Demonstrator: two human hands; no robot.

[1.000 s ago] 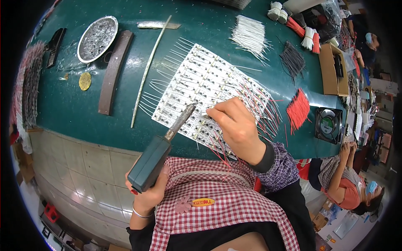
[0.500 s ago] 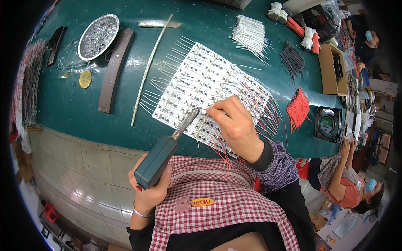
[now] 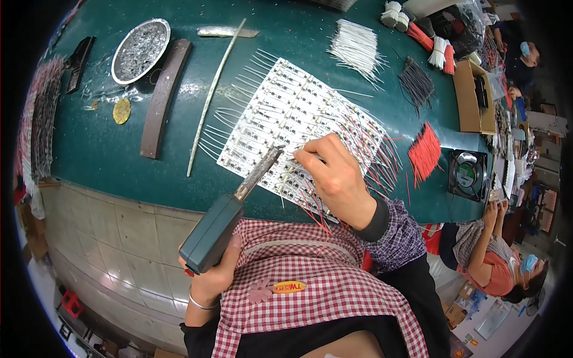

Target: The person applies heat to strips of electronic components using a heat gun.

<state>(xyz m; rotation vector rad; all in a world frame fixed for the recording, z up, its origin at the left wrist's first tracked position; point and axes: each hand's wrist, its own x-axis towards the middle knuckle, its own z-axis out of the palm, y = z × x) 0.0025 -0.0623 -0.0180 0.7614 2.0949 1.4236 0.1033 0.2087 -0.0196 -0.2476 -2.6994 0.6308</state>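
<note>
My left hand [image 3: 216, 269] is wrapped round the dark green handle of a soldering iron [image 3: 212, 230]. The iron's blackened metal tip reaches over a white panel of small circuit boards [image 3: 256, 128]. White wires stick out along the panel's left side, and red and white wires [image 3: 382, 161] lie across its right side. Above the panel, close to the iron's tip, my right hand [image 3: 337, 179] pinches with thumb and forefinger. A thin wire seems to be between those fingertips, but its end is too small to make out clearly.
White wires [image 3: 356, 49], black wires [image 3: 416, 82] and red wires [image 3: 424, 154] lie in piles beyond and right of the panel. A fan [image 3: 468, 175] and a cardboard box [image 3: 471, 98] stand at right. A bowl of metal scraps [image 3: 124, 67] and a brown bar [image 3: 164, 104] are left. People work at far right.
The soldering iron has shifted slightly left, its handle lower and its tip a little farther up the panel. My right hand has barely moved.
</note>
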